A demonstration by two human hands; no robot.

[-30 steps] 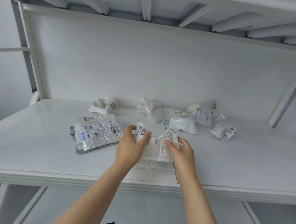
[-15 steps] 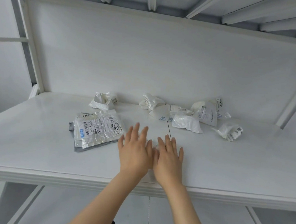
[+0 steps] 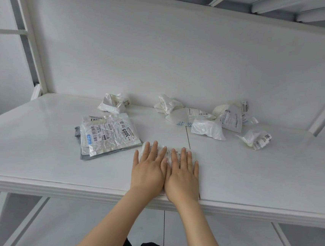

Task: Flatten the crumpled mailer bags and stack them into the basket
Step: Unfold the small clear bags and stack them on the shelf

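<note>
A mailer bag is pressed flat near the front edge of the shelf by the left hand and right hand, laid side by side, fingers straight and slightly spread. A stack of flattened bags is seen just left; crumpled bags are scattered along the rear edge.

Your white shelf board carries a stack of flattened, label-covered plastic mailer bags left of centre. Just beside it, near the front edge, one white bag lies flat. At the back you have a lone crumpled white bag, a crumpled cluster and another crumpled bag apart at the right.
</note>
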